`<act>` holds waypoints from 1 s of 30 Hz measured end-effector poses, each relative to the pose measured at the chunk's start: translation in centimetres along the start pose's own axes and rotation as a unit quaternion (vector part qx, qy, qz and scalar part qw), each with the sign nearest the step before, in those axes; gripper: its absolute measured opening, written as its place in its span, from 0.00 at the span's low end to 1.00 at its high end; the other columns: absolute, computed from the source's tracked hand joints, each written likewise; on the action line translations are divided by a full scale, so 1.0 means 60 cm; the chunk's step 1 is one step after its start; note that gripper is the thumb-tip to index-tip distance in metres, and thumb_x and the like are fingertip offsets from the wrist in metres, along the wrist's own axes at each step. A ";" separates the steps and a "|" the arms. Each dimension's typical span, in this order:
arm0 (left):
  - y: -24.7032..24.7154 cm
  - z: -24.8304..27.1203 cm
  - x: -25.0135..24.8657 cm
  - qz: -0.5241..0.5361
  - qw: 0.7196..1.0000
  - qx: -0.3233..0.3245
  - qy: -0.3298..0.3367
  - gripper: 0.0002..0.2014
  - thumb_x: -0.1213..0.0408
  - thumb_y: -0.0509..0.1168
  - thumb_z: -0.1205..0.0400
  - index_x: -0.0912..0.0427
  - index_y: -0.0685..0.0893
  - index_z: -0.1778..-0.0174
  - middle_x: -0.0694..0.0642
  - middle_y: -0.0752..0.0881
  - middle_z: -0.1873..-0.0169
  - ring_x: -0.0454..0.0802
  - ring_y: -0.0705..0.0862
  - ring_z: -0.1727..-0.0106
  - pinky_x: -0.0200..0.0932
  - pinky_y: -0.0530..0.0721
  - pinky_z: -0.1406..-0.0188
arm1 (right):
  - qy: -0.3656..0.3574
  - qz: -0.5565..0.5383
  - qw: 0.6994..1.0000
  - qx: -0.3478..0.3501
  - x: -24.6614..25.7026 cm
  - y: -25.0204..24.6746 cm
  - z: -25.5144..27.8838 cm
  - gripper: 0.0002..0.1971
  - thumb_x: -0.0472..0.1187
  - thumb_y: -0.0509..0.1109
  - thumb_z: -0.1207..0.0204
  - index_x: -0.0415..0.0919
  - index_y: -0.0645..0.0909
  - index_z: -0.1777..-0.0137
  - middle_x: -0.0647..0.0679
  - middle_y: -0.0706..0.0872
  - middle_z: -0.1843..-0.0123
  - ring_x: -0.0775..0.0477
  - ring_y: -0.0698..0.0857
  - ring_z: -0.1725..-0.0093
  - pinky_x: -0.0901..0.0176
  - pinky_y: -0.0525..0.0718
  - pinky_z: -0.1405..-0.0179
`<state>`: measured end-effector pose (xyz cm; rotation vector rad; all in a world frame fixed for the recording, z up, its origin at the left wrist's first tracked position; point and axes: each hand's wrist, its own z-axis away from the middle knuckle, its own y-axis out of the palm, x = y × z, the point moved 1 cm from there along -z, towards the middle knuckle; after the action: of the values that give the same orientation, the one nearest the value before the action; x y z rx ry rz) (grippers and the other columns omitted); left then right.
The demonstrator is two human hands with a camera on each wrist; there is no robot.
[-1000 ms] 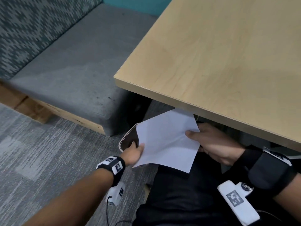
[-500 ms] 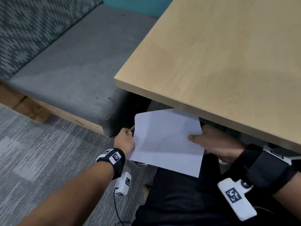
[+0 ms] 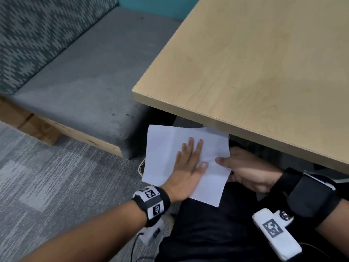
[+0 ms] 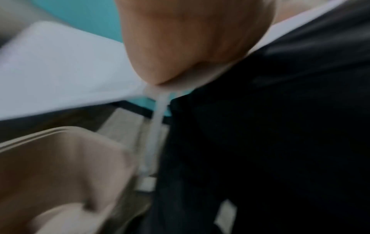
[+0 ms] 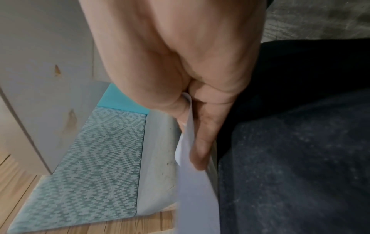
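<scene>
Paper (image 3: 162, 154) lies across the lap (image 3: 204, 233), its far edge just under the near edge of the table (image 3: 255, 72). On it the left hand (image 3: 188, 167) rests flat, with fingers straight and slightly spread, pointing away toward the table. At the sheet's right edge the right hand (image 3: 249, 173) pinches it, thumb on top and fingers curled beneath, as the right wrist view confirms. The sheet looks longer side to side than front to back, and a faint crease (image 3: 171, 140) crosses it front to back, just left of the left fingertips. The free part therefore lies left of the pressing palm, toward the bench (image 3: 75, 82) — the left hand is nearer it. A smoothing or folding stroke would probably run that way, with the right hand anchoring the opposite edge.
</scene>
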<state>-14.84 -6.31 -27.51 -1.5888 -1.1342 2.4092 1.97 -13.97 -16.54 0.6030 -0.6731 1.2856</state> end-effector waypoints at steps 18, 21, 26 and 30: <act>-0.098 -0.011 0.205 0.337 0.878 -0.175 -0.291 0.15 0.57 0.62 0.06 0.57 0.77 0.58 0.58 0.85 0.66 0.54 0.82 0.68 0.49 0.81 0.62 | -0.025 0.218 0.974 -0.056 0.004 -0.040 0.018 0.10 0.48 0.73 0.13 0.49 0.89 0.35 0.53 0.96 0.42 0.46 0.95 0.43 0.35 0.90 0.33; -0.104 -0.017 0.219 0.219 0.912 -0.209 -0.276 0.17 0.54 0.63 0.07 0.58 0.77 0.61 0.54 0.85 0.69 0.55 0.82 0.66 0.49 0.78 0.62 | -0.027 0.254 0.964 -0.078 0.005 -0.041 0.007 0.09 0.46 0.73 0.13 0.48 0.89 0.37 0.55 0.96 0.44 0.49 0.95 0.44 0.39 0.89 0.31; -0.117 -0.026 0.167 -0.029 0.945 -0.200 -0.256 0.28 0.44 0.54 0.07 0.61 0.75 0.21 0.67 0.79 0.22 0.66 0.75 0.19 0.60 0.75 0.22 | -0.016 0.249 0.962 -0.109 -0.021 -0.062 -0.022 0.25 0.65 0.71 0.28 0.48 0.86 0.39 0.49 0.95 0.45 0.41 0.95 0.47 0.31 0.91 0.38; -0.080 -0.003 -0.004 -0.069 0.995 -0.056 -0.052 0.40 0.39 0.51 0.07 0.52 0.42 0.05 0.54 0.32 0.08 0.52 0.31 0.08 0.60 0.39 0.07 | -0.023 0.187 0.977 -0.098 -0.004 -0.025 -0.021 0.14 0.49 0.70 0.17 0.43 0.89 0.40 0.47 0.96 0.44 0.40 0.95 0.43 0.31 0.89 0.33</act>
<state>-16.23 -2.78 -24.54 -1.3749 -1.3713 2.4037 3.57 -13.51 -17.60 0.3532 -0.9719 1.5333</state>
